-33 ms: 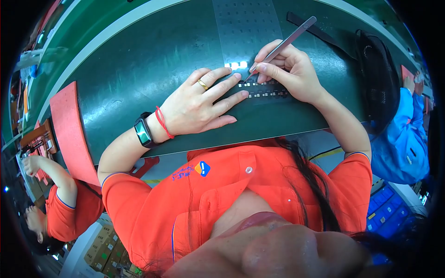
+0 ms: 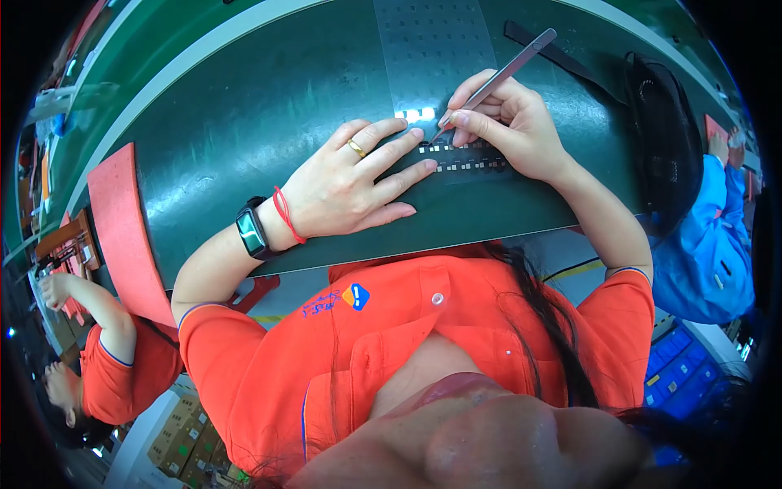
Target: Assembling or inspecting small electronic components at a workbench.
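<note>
We see slim, straight, greyish metal tweezers (image 2: 508, 71) tapering to a fine tip, pinched in the right hand (image 2: 521, 134) and slanting far and right. The tip is by the left end of two short rows of tiny squares (image 2: 467, 166), pale and dark, on the green table (image 2: 244, 122). The left hand (image 2: 346, 175) lies palm down, fingers spread, fingertips beside the rows.
</note>
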`<state>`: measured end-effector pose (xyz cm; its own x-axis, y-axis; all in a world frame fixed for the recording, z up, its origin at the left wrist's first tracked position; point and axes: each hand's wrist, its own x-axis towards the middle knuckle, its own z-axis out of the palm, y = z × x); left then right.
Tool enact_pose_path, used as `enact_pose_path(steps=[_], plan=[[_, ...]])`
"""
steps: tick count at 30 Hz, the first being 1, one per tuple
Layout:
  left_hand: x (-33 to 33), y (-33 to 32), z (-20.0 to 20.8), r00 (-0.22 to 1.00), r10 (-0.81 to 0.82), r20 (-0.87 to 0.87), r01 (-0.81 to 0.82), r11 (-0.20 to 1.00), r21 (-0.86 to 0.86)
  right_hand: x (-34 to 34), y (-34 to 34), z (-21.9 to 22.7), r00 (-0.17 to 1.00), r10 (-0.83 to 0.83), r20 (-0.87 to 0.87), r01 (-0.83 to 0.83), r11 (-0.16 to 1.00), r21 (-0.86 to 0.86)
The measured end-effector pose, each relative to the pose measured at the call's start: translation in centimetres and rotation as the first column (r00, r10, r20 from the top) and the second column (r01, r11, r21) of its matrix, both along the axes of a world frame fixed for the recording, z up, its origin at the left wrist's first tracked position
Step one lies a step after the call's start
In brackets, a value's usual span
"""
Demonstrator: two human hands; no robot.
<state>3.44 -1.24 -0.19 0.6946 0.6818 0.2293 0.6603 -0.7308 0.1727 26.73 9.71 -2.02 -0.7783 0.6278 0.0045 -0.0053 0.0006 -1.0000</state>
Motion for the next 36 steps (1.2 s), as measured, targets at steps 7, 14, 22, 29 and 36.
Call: enact_pose_path(steps=[7, 14, 22, 29, 36], plan=[[-0.3, 0.7, 1.0, 0.999, -0.035, 0.035, 0.035, 0.999, -0.012, 0.1, 0.8, 0.9, 0.995, -0.057, -0.078, 0.039, 0.974, -0.221], [-5.2, 10.2, -0.2, 0.865, 0.262, 0.429, -0.315, 0.947, 0.057, 0.3, 1.4, 0.4, 0.983, -0.135, -0.123, 0.09, 0.945, -0.316], [-8.9, 20.7, -3.7, 0.64, 0.694, 0.331, -0.763, 0.626, 0.162, 0.1, 1.3, 0.5, 0.982, -0.132, -0.133, 0.087, 0.95, -0.299], [-8.2, 17.2, -1.9, 0.683, 0.622, 0.382, -0.72, 0.661, 0.212, 0.4, 1.1, 0.8, 0.981, -0.143, -0.129, 0.099, 0.949, -0.299], [-3.6, 6.1, -0.6, 0.852, 0.405, 0.333, -0.454, 0.887, 0.085, -0.8, 2.3, 1.3, 0.98, -0.191, -0.059, 0.168, 0.946, -0.276]])
